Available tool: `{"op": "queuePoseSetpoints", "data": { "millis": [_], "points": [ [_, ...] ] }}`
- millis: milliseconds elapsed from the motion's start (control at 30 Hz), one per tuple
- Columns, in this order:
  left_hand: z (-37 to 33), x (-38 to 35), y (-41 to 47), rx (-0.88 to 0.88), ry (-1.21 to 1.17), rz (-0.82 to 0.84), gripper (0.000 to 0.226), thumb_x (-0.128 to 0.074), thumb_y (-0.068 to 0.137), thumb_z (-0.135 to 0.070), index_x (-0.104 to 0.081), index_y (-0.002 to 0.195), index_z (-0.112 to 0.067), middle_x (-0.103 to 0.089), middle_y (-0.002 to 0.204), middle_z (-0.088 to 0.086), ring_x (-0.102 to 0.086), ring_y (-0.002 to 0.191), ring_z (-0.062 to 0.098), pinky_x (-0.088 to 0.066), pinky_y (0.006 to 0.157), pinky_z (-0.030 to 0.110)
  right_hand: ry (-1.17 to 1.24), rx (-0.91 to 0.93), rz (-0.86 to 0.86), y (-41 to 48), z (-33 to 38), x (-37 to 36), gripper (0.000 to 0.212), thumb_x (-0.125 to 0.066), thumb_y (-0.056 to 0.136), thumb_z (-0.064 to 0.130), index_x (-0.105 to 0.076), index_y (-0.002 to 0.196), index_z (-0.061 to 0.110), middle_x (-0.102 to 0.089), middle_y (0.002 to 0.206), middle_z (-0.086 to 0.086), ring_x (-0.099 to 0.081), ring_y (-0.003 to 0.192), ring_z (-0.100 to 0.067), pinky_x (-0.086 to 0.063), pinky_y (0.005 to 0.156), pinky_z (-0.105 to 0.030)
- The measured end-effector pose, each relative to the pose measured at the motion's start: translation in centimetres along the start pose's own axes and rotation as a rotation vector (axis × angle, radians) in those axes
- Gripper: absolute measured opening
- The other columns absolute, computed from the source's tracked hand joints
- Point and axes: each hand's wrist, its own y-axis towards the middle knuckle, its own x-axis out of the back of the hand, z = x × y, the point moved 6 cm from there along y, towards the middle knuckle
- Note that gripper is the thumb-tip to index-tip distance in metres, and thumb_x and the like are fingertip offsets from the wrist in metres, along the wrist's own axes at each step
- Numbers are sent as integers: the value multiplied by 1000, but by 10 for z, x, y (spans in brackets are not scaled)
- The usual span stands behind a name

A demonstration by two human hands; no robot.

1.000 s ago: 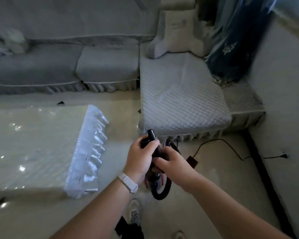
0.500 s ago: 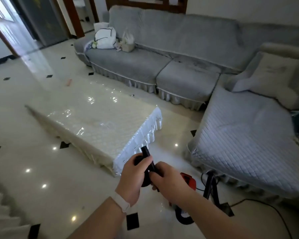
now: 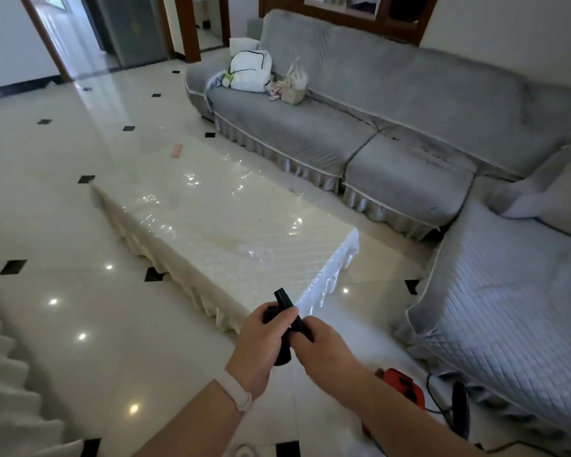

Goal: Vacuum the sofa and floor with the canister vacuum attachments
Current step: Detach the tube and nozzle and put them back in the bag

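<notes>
Vacuum attachment held in both hands above the floor

Head view. Vacuum attachment (image 3: 285, 311), a black tubular piece, sits at the lower centre of the frame, raised above the floor (image 3: 80, 225). Its narrow open end points up and away from the person; its wider lower end shows below the left palm.

Left hand (image 3: 261, 344): clamped around the attachment body, thumb laid across the top. A pale band (image 3: 236, 395) circles the left wrist.

Right hand (image 3: 327, 351): closed on the attachment's right side, fingers curled in and touching those of the left hand. Both hands are together on the same part.

Canister vacuum (image 3: 401, 389): red and black housing on the floor, low right, partly hidden behind the right forearm. A black cord (image 3: 437, 402) runs from it along the floor just beside the sofa skirt. A dark upright tube (image 3: 460, 410) stands near the canister; its connection cannot be determined.

Sofa (image 3: 409, 103): grey, L-shaped, occupying the upper and right areas. The chaise section (image 3: 508, 291) carries a quilted cover. A white bag (image 3: 249, 72) and a tissue box (image 3: 294, 90) rest on the far seat.

Table (image 3: 218, 225): low, draped in a cream cloth under clear plastic, between the person and the sofa.

Floor: glossy pale tile with small black diamond insets.
</notes>
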Motion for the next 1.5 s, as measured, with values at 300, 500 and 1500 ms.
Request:
{"op": "queuePoseSetpoints", "data": {
  "millis": [300, 500, 1500],
  "points": [
    [-31, 51, 50, 19, -47, -2, 21, -72, 90, -23, -70, 96, -3, -67, 78, 10, -61, 71, 21, -47, 63, 32, -7, 25, 16, 52, 54, -32, 23, -51, 96, 26, -44, 75, 19, -40, 60, 11, -33, 48, -4, -31, 52, -20],
    [-44, 73, 92, 50, -40, -46, 24, -72, 90, -28, -71, 99, -6, -70, 83, 10, -66, 74, 20, -52, 65, 31, 6, 15, 61, 105, 72, -48, 22, -50, 96, 21, -44, 75, 16, -41, 60, 10, -35, 49, -5, -32, 50, -19],
    [29, 32, 502, 535, 200, -60, 15, -70, 92, -24, -74, 95, -11, -74, 80, 8, -64, 68, 18, -47, 53, 28, 89, -510, 129, 501, -28, -14, 17, -53, 96, 31, -56, 87, 18, -52, 68, 5, -45, 57, -12, -35, 54, -27]
  ]
}}
